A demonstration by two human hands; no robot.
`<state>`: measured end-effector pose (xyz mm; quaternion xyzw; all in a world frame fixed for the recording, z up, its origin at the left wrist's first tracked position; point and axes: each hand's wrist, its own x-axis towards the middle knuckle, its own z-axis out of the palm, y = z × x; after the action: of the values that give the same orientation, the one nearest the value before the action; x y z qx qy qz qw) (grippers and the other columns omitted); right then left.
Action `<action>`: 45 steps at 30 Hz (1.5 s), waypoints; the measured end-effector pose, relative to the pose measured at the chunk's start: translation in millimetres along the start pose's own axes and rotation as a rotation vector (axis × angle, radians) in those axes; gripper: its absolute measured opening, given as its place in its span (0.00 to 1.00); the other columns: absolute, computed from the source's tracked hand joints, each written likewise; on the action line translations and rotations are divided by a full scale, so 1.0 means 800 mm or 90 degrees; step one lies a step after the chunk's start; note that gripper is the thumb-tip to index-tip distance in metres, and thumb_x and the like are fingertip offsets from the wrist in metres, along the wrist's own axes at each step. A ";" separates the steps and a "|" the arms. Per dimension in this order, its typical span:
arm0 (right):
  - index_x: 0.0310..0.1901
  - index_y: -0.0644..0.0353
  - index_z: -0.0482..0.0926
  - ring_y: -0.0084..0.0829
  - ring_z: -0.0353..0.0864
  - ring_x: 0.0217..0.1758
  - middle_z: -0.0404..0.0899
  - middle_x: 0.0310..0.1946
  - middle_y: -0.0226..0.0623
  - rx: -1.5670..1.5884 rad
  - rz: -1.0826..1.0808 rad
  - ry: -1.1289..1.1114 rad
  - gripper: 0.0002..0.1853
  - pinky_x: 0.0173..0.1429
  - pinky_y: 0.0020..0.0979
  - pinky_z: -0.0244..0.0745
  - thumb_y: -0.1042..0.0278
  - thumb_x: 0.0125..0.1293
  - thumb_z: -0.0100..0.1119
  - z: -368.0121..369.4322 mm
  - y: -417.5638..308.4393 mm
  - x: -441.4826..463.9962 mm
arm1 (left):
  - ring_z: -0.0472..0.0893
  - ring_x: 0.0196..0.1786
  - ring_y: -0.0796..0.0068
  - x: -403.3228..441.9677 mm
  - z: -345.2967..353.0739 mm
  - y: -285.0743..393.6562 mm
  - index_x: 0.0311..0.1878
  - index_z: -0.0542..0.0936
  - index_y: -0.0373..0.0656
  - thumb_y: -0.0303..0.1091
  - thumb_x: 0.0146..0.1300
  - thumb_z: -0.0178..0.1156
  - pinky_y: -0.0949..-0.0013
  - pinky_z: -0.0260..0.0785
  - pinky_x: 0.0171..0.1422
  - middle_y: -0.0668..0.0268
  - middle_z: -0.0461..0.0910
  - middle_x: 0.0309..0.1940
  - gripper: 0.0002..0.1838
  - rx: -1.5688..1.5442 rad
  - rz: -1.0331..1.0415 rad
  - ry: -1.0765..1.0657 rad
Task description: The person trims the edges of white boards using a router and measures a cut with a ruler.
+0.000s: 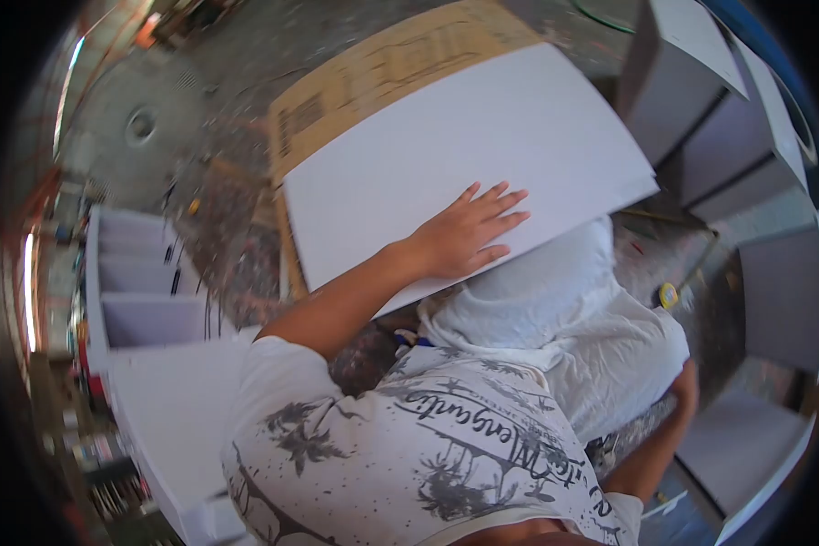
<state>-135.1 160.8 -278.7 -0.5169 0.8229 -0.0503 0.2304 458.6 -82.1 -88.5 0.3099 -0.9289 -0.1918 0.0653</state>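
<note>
My left hand (pixel 471 235) lies palm down near the front edge of a large white panel (pixel 446 136), its fingers spread and gripping nothing. The panel rests on a brown cardboard piece (pixel 373 77) with printed markings, which shows along the far and left edges. One of my knees, in white trousers (pixel 537 282), is beside or partly under the panel's near edge. Low on the right, my right hand (pixel 687 380) is against the outer side of my other leg. Its fingers are hidden behind the leg, so I cannot see whether they hold anything.
White box-like units (pixel 737 127) stand at the right, with more white pieces (pixel 746 446) below them. At the left is a white unit with compartments (pixel 150 278). A yellow round object, possibly a tape measure (pixel 668 295), lies on the stained floor. A grey round object (pixel 141 126) is farther back.
</note>
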 end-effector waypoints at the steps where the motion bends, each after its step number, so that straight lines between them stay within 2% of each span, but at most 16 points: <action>1: 0.35 0.73 0.85 0.47 0.86 0.29 0.87 0.29 0.54 -0.004 -0.024 -0.017 0.09 0.38 0.47 0.78 0.74 0.56 0.65 -0.026 -0.005 0.037 | 0.54 0.86 0.50 -0.013 -0.010 -0.001 0.79 0.67 0.47 0.39 0.74 0.59 0.38 0.43 0.87 0.59 0.56 0.84 0.32 -0.004 -0.024 0.032; 5: 0.49 0.72 0.78 0.35 0.83 0.20 0.84 0.27 0.43 0.004 -0.148 -0.164 0.16 0.25 0.39 0.77 0.78 0.58 0.61 -0.122 -0.084 0.202 | 0.60 0.83 0.50 -0.103 -0.053 -0.006 0.77 0.71 0.51 0.38 0.72 0.62 0.40 0.51 0.85 0.58 0.60 0.83 0.31 0.044 -0.163 0.201; 8: 0.44 0.72 0.75 0.39 0.84 0.21 0.81 0.24 0.45 0.016 -0.184 -0.250 0.11 0.24 0.42 0.82 0.81 0.57 0.58 -0.123 -0.179 0.294 | 0.66 0.80 0.50 -0.217 -0.087 -0.014 0.74 0.74 0.51 0.37 0.70 0.64 0.46 0.59 0.83 0.57 0.66 0.79 0.30 0.105 -0.298 0.372; 11: 0.44 0.70 0.73 0.42 0.84 0.21 0.80 0.24 0.47 -0.090 -0.169 -0.371 0.12 0.22 0.47 0.85 0.82 0.58 0.57 -0.095 -0.274 0.338 | 0.74 0.75 0.52 -0.343 -0.108 -0.016 0.69 0.79 0.47 0.35 0.68 0.65 0.54 0.65 0.79 0.57 0.75 0.73 0.25 0.151 -0.460 0.590; 14: 0.53 0.66 0.73 0.45 0.83 0.21 0.80 0.27 0.46 -0.258 -0.197 -0.442 0.18 0.22 0.48 0.85 0.81 0.60 0.56 -0.010 -0.271 0.436 | 0.79 0.67 0.49 -0.464 -0.121 0.014 0.63 0.82 0.43 0.32 0.66 0.67 0.55 0.71 0.72 0.53 0.81 0.64 0.22 0.330 -0.620 0.717; 17: 0.52 0.66 0.74 0.45 0.83 0.22 0.80 0.27 0.46 -0.377 -0.200 -0.440 0.17 0.23 0.48 0.85 0.81 0.60 0.57 0.042 -0.276 0.471 | 0.83 0.59 0.50 -0.574 -0.124 0.054 0.60 0.83 0.42 0.32 0.65 0.68 0.55 0.73 0.67 0.53 0.84 0.56 0.20 0.479 -0.770 0.818; 21: 0.51 0.65 0.75 0.45 0.84 0.24 0.81 0.28 0.46 -0.463 -0.198 -0.434 0.16 0.24 0.49 0.85 0.80 0.60 0.57 0.074 -0.278 0.484 | 0.83 0.52 0.55 -0.653 -0.132 0.145 0.58 0.84 0.42 0.32 0.65 0.67 0.54 0.74 0.61 0.57 0.85 0.48 0.18 0.610 -0.909 0.885; 25: 0.49 0.64 0.77 0.45 0.84 0.25 0.82 0.29 0.45 -0.522 -0.204 -0.438 0.15 0.26 0.49 0.85 0.79 0.60 0.58 0.093 -0.295 0.494 | 0.76 0.58 0.55 -0.707 -0.091 0.235 0.55 0.83 0.49 0.38 0.63 0.68 0.48 0.66 0.63 0.62 0.80 0.51 0.17 0.937 -1.082 0.886; 27: 0.49 0.64 0.77 0.44 0.84 0.26 0.82 0.29 0.45 -0.538 -0.207 -0.439 0.14 0.27 0.49 0.85 0.79 0.60 0.59 0.096 -0.304 0.490 | 0.77 0.58 0.56 -0.713 -0.064 0.272 0.56 0.82 0.49 0.40 0.64 0.68 0.46 0.64 0.65 0.62 0.81 0.46 0.18 1.143 -1.171 0.797; 30: 0.48 0.63 0.78 0.44 0.85 0.27 0.83 0.30 0.45 -0.565 -0.207 -0.439 0.13 0.28 0.49 0.85 0.78 0.60 0.59 0.099 -0.308 0.496 | 0.76 0.62 0.58 -0.736 -0.005 0.312 0.53 0.83 0.51 0.39 0.62 0.68 0.44 0.62 0.64 0.63 0.80 0.55 0.15 1.195 -1.278 0.664; 33: 0.47 0.63 0.79 0.44 0.85 0.28 0.83 0.31 0.45 -0.588 -0.216 -0.441 0.13 0.29 0.49 0.85 0.77 0.60 0.60 0.105 -0.323 0.497 | 0.75 0.64 0.58 -0.769 0.041 0.352 0.51 0.83 0.51 0.37 0.63 0.67 0.46 0.64 0.64 0.63 0.81 0.55 0.14 1.068 -1.340 0.585; 37: 0.46 0.62 0.80 0.44 0.86 0.30 0.84 0.32 0.45 -0.613 -0.222 -0.443 0.11 0.31 0.49 0.85 0.77 0.60 0.60 0.115 -0.333 0.497 | 0.75 0.66 0.54 -0.775 0.044 0.368 0.48 0.82 0.44 0.30 0.63 0.63 0.45 0.69 0.63 0.60 0.80 0.57 0.11 1.107 -1.195 0.664; 38: 0.45 0.62 0.80 0.44 0.86 0.30 0.84 0.32 0.45 -0.618 -0.224 -0.445 0.11 0.31 0.49 0.85 0.76 0.60 0.61 0.116 -0.334 0.496 | 0.74 0.66 0.50 -0.759 0.045 0.370 0.53 0.78 0.40 0.27 0.60 0.63 0.43 0.69 0.65 0.54 0.77 0.60 0.17 1.092 -1.242 0.718; 41: 0.45 0.61 0.81 0.44 0.86 0.31 0.85 0.33 0.44 -0.627 -0.224 -0.447 0.10 0.32 0.49 0.85 0.76 0.60 0.61 0.118 -0.333 0.493 | 0.72 0.68 0.45 -0.765 0.076 0.386 0.59 0.73 0.37 0.24 0.58 0.64 0.42 0.68 0.68 0.48 0.74 0.61 0.24 1.257 -1.176 0.874; 42: 0.44 0.61 0.82 0.44 0.87 0.32 0.85 0.33 0.44 -0.630 -0.226 -0.448 0.10 0.33 0.50 0.85 0.76 0.60 0.61 0.120 -0.333 0.493 | 0.73 0.69 0.36 -0.755 0.081 0.389 0.67 0.66 0.30 0.22 0.59 0.63 0.39 0.67 0.71 0.41 0.73 0.62 0.32 1.235 -1.225 0.978; 45: 0.43 0.60 0.83 0.44 0.87 0.33 0.85 0.33 0.44 -0.628 -0.234 -0.446 0.09 0.34 0.50 0.85 0.75 0.60 0.62 0.125 -0.333 0.497 | 0.74 0.68 0.30 -0.734 0.089 0.409 0.73 0.62 0.26 0.20 0.63 0.58 0.39 0.69 0.71 0.34 0.71 0.66 0.34 0.972 -1.253 1.168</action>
<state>-14.8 -293.5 -412.0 -0.6809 0.5226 0.4688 0.2085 731.0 533.2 -25.5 0.7442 0.1191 0.5959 0.2774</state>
